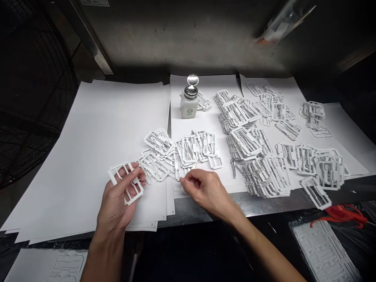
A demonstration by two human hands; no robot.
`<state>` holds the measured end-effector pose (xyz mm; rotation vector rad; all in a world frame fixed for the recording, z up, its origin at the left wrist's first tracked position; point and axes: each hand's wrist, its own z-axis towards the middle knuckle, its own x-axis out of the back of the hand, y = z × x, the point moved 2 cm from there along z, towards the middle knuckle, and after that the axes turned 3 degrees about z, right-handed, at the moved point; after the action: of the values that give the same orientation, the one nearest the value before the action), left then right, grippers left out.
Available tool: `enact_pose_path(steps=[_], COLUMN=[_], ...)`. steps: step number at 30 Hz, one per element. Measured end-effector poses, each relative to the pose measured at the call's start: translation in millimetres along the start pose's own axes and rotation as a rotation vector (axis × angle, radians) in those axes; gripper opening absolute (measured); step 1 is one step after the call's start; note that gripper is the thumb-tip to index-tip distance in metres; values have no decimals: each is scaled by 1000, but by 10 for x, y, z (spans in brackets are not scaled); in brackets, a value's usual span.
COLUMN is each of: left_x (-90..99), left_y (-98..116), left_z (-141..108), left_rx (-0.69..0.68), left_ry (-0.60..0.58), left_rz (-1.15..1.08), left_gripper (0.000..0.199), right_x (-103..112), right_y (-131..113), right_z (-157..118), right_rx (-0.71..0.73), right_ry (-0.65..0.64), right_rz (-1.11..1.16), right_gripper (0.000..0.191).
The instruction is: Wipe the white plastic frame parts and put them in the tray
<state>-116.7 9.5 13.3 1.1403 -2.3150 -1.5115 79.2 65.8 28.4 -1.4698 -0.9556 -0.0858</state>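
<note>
Across the metal workbench [188, 211], overlapping white paper sheets [102, 117] stretched from nine o'clock round to three. On them, toward three o'clock, leaning stacks [264, 176] of thin white slotted frames had slid out in steps, with looser frames scattered behind them toward two. Close to the centre, a smaller heap [179, 154] of similar frames lay fanned and overlapping. Out at four o'clock, a pale sheet with cut outlines [326, 250] rested on black plastic.

At eight o'clock, the left hand [116, 196] was closed, its thumb pressed over the front and its fingers behind, pinching one frame. At five o'clock, the right hand [207, 188] had its thumb and forefinger drawn together by the heap's near edge; I cannot tell what, if anything, was between them. Red-handled scissors [342, 214] lay at four o'clock, beside the cut sheet's top edge. A white bottle [189, 103] with its metal lid raised stood upright at twelve. The pinched slotted frame [134, 197] was tilted, just left of the heap. Smallest, a metal hand tool [233, 169] lay at four o'clock, between the heap and the stacks.
</note>
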Motion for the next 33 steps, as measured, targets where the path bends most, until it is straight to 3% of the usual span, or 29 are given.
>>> enact_pose_path(steps=[4,7,13,17,20,24,28,33], left_x=[86,91,64,77,65,-62,-165,-200], left_y=[-48,-86,-135,-128,-94,-109,-172,-270], left_z=[67,70,66,61,11,-87,-144,-172], left_rx=[-130,-128,-148,-166,-157,29,51,-9], left_ry=[152,130,81,101,121,-71,-127,-114], left_rz=[245,335,407,386,307,174,140,220], left_gripper=[28,31,38,36,35,37,39,38], right_x=[-139,-249,-360,-336,-289,-225,-127,64], right_y=[-65,-109,-171,-168,-119,-1,142,181], right_z=[154,300,437,389,286,91,-67,-81], right_rx=[3,-7,-45,-53,-99,-219,-257,-243], right_ry=[-37,-45,-50,-135,-229,-317,-266,-33], right_rz=[-34,-120,-85,69,393,782,797,790], right_gripper=[18,25,10,13,16,23,26,26])
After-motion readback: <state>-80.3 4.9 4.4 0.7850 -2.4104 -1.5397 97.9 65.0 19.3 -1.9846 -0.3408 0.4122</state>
